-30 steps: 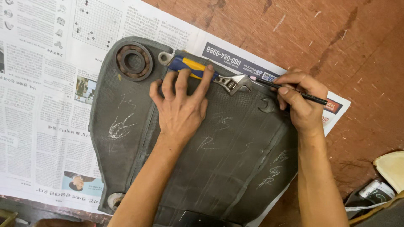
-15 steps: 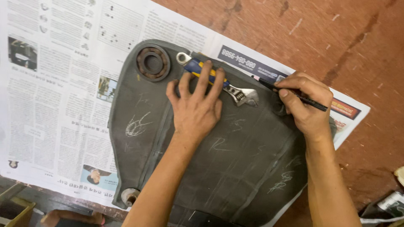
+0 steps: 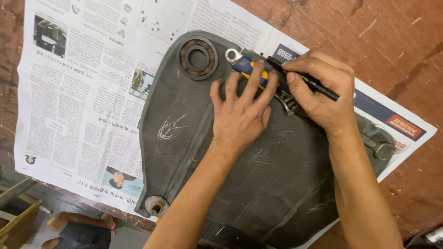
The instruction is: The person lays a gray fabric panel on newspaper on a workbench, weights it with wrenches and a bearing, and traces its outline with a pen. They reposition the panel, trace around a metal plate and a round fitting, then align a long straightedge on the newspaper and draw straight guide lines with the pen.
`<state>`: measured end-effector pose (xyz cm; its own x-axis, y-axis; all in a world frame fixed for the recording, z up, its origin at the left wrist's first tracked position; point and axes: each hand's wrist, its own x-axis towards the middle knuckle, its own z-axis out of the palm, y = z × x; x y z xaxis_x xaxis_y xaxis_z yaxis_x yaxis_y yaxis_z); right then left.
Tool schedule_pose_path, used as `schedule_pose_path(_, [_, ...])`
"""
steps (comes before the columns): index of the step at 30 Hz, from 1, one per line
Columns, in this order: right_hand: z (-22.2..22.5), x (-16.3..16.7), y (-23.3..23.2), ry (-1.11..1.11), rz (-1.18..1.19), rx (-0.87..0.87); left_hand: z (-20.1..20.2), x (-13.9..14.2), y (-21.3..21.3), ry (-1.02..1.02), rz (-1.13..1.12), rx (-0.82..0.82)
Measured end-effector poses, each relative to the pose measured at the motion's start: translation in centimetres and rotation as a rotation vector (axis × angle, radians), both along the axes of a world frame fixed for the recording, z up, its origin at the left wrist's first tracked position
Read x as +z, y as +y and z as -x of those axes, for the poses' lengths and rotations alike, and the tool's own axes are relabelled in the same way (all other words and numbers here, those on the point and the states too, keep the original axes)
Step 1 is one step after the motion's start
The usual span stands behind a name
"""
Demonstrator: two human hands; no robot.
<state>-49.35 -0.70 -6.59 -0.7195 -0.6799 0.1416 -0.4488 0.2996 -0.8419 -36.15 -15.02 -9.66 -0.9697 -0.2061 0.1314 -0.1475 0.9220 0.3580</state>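
From the head camera, looking straight down, a large dark grey metal cover [image 3: 258, 184] lies flat on spread newspaper [image 3: 87, 92] over a reddish-brown table [image 3: 387, 41]. White chalk scribbles mark its surface, and a rusty round bearing [image 3: 198, 57] sits in its upper left corner.

The left hand [image 3: 241, 115] rests palm down on the cover, fingers spread flat, pinning an adjustable wrench [image 3: 258, 76] with a blue and yellow handle against the metal. It presses rather than grasps; the fingers lie over the handle, not curled around it. The wrench runs slantwise along the cover's upper edge, its ring end near the bearing, its jaw end tucked between the two hands.

The right hand [image 3: 320, 92] is closed around a black pen [image 3: 307, 79] in a writing hold, thumb and fingers pinching the barrel, the tip pointing up-left right beside the wrench handle. Whether the tip touches the metal I cannot tell.

At the bottom left, below the table edge, part of another person [image 3: 78, 228] is visible beside a yellowish wooden box [image 3: 16, 207].
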Motion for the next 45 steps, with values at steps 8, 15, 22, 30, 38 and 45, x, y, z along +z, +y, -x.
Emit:
schedule_pose_path(8, [0.6, 0.0, -3.8, 0.016, -0.007, 0.056, 0.0, -0.6, -0.6, 0.017, -0.037, 0.001])
schedule_pose_path(15, [0.7, -0.2, -5.9, -0.016, 0.001, 0.06, -0.2, -1.3, -1.0, 0.039, -0.039, -0.016])
schedule_pose_path(22, [1.1, -0.3, -8.2, 0.015, -0.009, 0.089, -0.4, -2.0, -1.3, 0.068, -0.073, -0.012])
schedule_pose_path(30, [1.9, -0.3, -11.7, -0.042, 0.0, 0.143, -0.6, -2.4, -1.7, 0.085, -0.114, -0.011])
schedule_pose_path(38, [1.7, 0.0, -14.7, -0.029, -0.006, 0.196, -0.4, -2.6, -2.1, -0.011, -0.187, -0.043])
schedule_pose_path(45, [0.6, 1.7, -17.2, -0.061, -0.033, 0.175, -1.0, -2.4, -2.7, 0.004, -0.158, -0.051])
